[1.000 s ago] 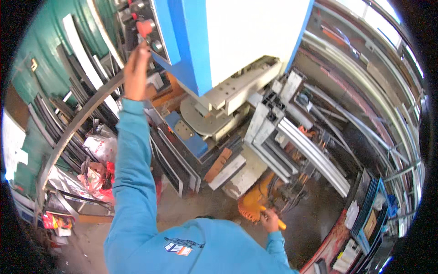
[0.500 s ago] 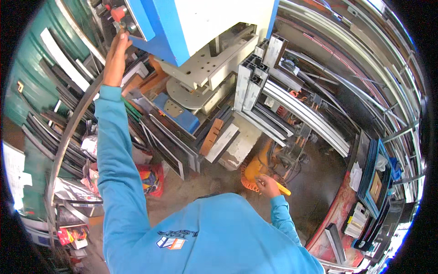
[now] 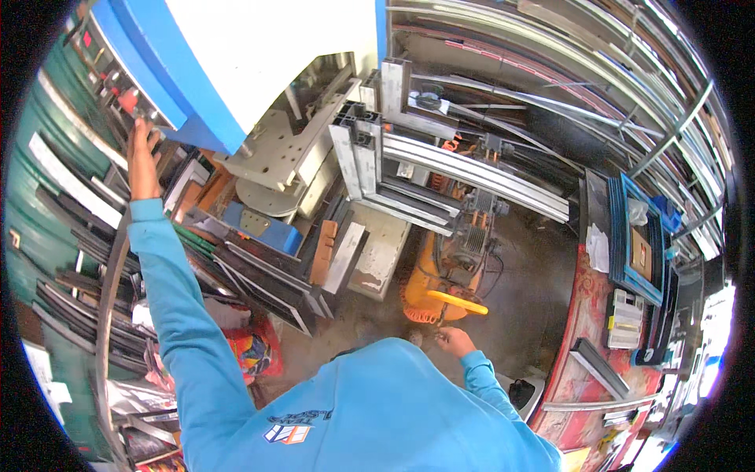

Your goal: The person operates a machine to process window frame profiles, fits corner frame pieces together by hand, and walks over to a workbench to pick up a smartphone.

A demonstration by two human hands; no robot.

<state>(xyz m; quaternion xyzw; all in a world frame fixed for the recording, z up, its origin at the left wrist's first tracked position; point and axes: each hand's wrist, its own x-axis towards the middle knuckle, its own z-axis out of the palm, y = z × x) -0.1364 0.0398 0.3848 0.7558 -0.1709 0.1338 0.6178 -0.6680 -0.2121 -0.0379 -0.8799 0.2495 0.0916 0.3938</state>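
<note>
My left hand point(image 3: 144, 163) is raised at the left with its fingers stretched and apart. Its fingertips reach a red knob point(image 3: 128, 100) on the side of a blue-and-white machine point(image 3: 212, 110); whether they press it I cannot tell. Under the machine's head is a pale metal plate with holes point(image 3: 275, 149). My right hand point(image 3: 456, 342) hangs low near my body, fingers curled; what they hold, if anything, is too small to make out. Just beyond it are a yellow handle point(image 3: 458, 302) and an orange air compressor point(image 3: 425, 271) with a coiled orange hose point(image 3: 410, 307).
Metal-profile frames point(image 3: 464, 169) stand beside the machine. A brown notched block point(image 3: 323, 252) leans below it. On the right, a red-patterned table point(image 3: 566, 330) bears blue frames point(image 3: 629, 236) and a plastic organizer box point(image 3: 625, 318). Profiles are stacked by a green wall point(image 3: 31, 189).
The view has swung right, so the machine and frames appear farther left. My left hand remains by the red knob, its fingers now more spread. My right hand sits slightly lower, below the yellow handle.
</note>
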